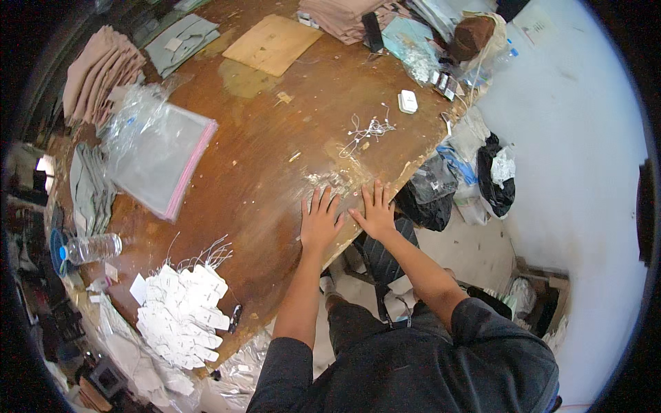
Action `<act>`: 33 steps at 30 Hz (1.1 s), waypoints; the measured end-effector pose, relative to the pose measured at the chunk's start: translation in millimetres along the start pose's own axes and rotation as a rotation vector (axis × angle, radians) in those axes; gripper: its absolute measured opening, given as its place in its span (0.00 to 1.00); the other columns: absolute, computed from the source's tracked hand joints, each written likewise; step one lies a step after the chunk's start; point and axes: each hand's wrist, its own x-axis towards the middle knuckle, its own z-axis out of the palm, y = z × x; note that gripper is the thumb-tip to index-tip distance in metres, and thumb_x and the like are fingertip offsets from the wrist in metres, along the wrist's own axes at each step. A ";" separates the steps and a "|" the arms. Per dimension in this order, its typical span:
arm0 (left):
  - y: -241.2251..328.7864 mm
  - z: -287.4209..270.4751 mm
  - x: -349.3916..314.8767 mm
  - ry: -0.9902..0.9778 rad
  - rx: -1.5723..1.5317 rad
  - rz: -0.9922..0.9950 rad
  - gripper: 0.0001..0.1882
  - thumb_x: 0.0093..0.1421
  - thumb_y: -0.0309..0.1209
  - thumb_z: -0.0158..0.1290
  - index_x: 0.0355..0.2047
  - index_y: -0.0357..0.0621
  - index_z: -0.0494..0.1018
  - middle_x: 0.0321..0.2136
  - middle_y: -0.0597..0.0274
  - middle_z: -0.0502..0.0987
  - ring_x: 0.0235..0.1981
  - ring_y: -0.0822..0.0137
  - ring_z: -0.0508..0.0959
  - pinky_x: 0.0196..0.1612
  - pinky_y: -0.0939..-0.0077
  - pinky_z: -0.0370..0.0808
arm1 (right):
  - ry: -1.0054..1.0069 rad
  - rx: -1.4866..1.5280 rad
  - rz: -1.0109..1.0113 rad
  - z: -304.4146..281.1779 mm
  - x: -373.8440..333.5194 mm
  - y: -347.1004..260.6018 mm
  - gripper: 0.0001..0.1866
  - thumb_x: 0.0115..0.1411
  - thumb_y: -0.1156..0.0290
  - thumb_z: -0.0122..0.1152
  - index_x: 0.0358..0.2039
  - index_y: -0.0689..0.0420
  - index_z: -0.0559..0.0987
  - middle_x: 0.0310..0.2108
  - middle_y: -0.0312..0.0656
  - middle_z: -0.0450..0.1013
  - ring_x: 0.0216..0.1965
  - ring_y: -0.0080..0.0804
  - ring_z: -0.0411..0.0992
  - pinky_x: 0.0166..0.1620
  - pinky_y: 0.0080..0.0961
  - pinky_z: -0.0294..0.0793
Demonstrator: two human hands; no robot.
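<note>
My left hand (319, 220) lies flat, palm down with fingers spread, on the worn brown wooden table (275, 138) near its front edge. Right beside it, my right hand (376, 208) rests flat in the same way, fingers apart, holding nothing. Both hands press on a scuffed, pale patch of the tabletop. A small tangle of white strings (368, 131) lies on the wood beyond my right hand. To my left sits a heap of white paper tags with strings (182, 310).
A stack of clear plastic bags over pink sheets (162, 155), a plastic water bottle (89, 248), folded beige cloths (100, 69), grey garments (180, 40), a cardboard piece (273, 43) and a small white box (407, 101) lie on the table. Black and blue bags (458, 182) hang by the table's edge.
</note>
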 end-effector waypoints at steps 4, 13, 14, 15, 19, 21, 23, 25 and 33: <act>0.8 0.2 -1.3 -0.005 0.010 -0.003 0.28 0.61 0.48 0.48 0.60 0.55 0.65 0.67 0.60 0.55 0.69 0.54 0.50 0.66 0.41 0.48 | -0.106 0.041 0.049 3.0 2.9 3.5 0.46 0.59 0.32 0.44 0.70 0.41 0.47 0.72 0.48 0.30 0.71 0.57 0.28 0.62 0.67 0.48; -0.5 2.2 1.1 -0.026 0.107 0.023 0.31 0.61 0.51 0.46 0.62 0.55 0.61 0.67 0.60 0.54 0.67 0.53 0.52 0.65 0.38 0.48 | -0.164 0.072 0.062 -1.9 6.9 2.6 0.46 0.59 0.32 0.44 0.71 0.39 0.44 0.73 0.46 0.28 0.72 0.57 0.27 0.63 0.68 0.45; -1.1 2.8 1.1 -0.024 0.107 0.024 0.31 0.61 0.52 0.46 0.62 0.55 0.61 0.67 0.60 0.54 0.67 0.53 0.52 0.65 0.38 0.48 | -0.159 0.072 0.054 -2.3 7.0 2.1 0.46 0.59 0.33 0.45 0.71 0.40 0.44 0.72 0.47 0.28 0.72 0.57 0.27 0.63 0.68 0.46; -1.5 3.3 1.1 -0.029 0.100 0.021 0.31 0.61 0.52 0.46 0.62 0.55 0.61 0.67 0.60 0.54 0.67 0.53 0.52 0.65 0.38 0.48 | -0.153 0.065 0.049 -2.5 7.0 1.8 0.47 0.59 0.33 0.46 0.71 0.41 0.44 0.72 0.48 0.28 0.71 0.58 0.26 0.62 0.69 0.46; -1.5 2.4 2.3 -0.052 0.090 0.008 0.32 0.61 0.52 0.46 0.63 0.56 0.61 0.67 0.60 0.53 0.67 0.53 0.52 0.65 0.38 0.48 | -0.179 0.076 0.027 -3.7 7.9 3.3 0.47 0.59 0.34 0.45 0.71 0.43 0.44 0.72 0.50 0.28 0.71 0.59 0.26 0.63 0.69 0.45; -1.4 1.8 3.1 -0.072 0.092 -0.004 0.32 0.61 0.52 0.45 0.63 0.57 0.61 0.68 0.60 0.52 0.68 0.53 0.50 0.66 0.38 0.47 | -0.161 0.074 0.007 -2.8 7.7 5.0 0.46 0.60 0.33 0.44 0.71 0.43 0.43 0.72 0.50 0.27 0.71 0.60 0.26 0.63 0.70 0.42; -1.7 1.7 2.1 -0.081 0.086 -0.007 0.31 0.62 0.53 0.44 0.63 0.58 0.61 0.69 0.61 0.51 0.70 0.52 0.48 0.67 0.39 0.45 | -0.159 0.070 0.003 -0.4 6.8 5.8 0.46 0.60 0.32 0.41 0.71 0.42 0.43 0.72 0.50 0.27 0.71 0.60 0.26 0.63 0.71 0.39; -1.6 2.2 2.7 -0.123 0.104 -0.020 0.31 0.63 0.53 0.43 0.63 0.59 0.61 0.68 0.62 0.51 0.70 0.52 0.47 0.66 0.38 0.45 | -0.126 0.074 -0.034 1.9 7.0 7.5 0.46 0.60 0.33 0.43 0.71 0.44 0.45 0.72 0.53 0.29 0.70 0.63 0.28 0.62 0.72 0.38; 20.2 -2.2 32.7 -0.177 0.205 -0.078 0.33 0.63 0.54 0.43 0.66 0.61 0.57 0.71 0.62 0.45 0.70 0.47 0.44 0.65 0.32 0.43 | -0.178 -0.024 -0.136 2.0 21.1 27.5 0.46 0.60 0.32 0.41 0.71 0.45 0.46 0.71 0.56 0.30 0.70 0.65 0.29 0.61 0.75 0.37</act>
